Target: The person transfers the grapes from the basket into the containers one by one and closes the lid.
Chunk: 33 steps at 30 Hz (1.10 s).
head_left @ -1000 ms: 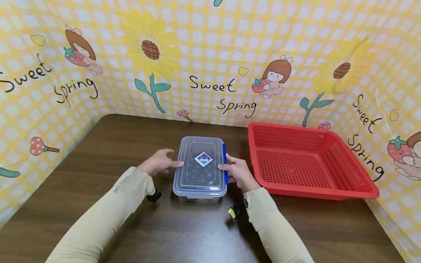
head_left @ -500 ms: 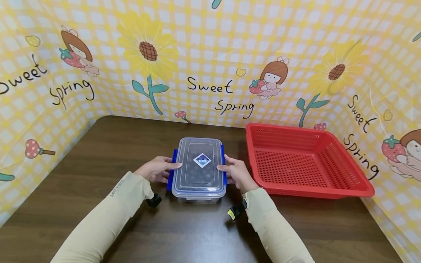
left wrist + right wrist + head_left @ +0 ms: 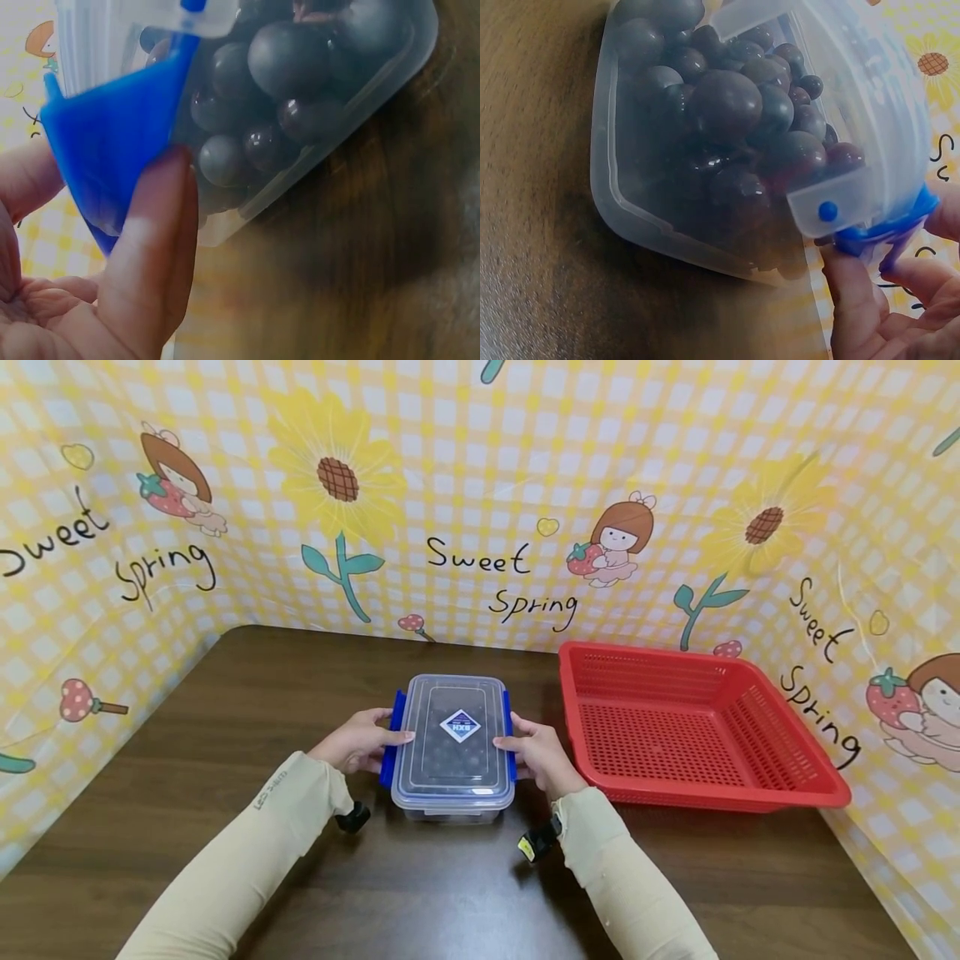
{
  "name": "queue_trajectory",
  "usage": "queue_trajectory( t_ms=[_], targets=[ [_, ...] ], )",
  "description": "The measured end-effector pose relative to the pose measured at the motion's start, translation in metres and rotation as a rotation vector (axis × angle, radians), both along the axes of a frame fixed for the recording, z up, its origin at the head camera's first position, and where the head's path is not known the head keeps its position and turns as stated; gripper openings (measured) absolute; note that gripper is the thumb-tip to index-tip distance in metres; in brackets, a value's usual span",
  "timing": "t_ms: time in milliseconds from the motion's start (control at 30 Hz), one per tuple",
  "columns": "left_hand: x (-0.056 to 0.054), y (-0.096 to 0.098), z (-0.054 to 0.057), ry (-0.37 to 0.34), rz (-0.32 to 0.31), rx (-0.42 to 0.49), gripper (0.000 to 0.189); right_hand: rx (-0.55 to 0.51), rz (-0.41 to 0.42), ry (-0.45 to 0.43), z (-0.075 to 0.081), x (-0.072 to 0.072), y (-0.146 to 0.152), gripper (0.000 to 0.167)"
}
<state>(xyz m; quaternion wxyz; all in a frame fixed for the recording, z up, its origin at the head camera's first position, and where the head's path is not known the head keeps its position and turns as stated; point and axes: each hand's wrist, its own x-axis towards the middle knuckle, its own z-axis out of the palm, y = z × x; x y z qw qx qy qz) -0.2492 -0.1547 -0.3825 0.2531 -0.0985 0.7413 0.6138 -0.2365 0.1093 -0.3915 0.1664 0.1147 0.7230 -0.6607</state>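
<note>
A clear plastic food container with a blue diamond sticker on its lid sits on the dark wooden table. Dark, glossy round balls of mixed sizes, like grapes, show through its walls. My left hand is at its left side, thumb on the lid's edge, fingers at the blue latch, which sticks outward. On the opposite side my right hand lays its thumb on the lid, and in the right wrist view its fingers pinch the other blue latch. Some fingers are hidden under the latches.
A red perforated plastic basket stands to the right, close to my right hand. Behind the table hangs a yellow checked cloth with printed sunflowers and girls. Each sleeve cuff carries a black wrist device.
The left latch, out of sight a second ago, has swung outward under my left hand, which came up against it. The right latch tilts out slightly. The container stays in place.
</note>
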Motion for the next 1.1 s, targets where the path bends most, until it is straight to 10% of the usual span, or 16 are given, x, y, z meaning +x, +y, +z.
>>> queue_trajectory(
  t_ms=[433,1100],
  targets=[
    [0.003,-0.003,0.001,0.018,0.047,0.057,0.075,0.021,0.008,0.021,0.002,-0.002,-0.006,0.068],
    [0.011,0.017,0.007,0.101,-0.047,-0.12,0.064,0.287,0.021,0.092,0.008,0.01,-0.016,0.063]
  ],
)
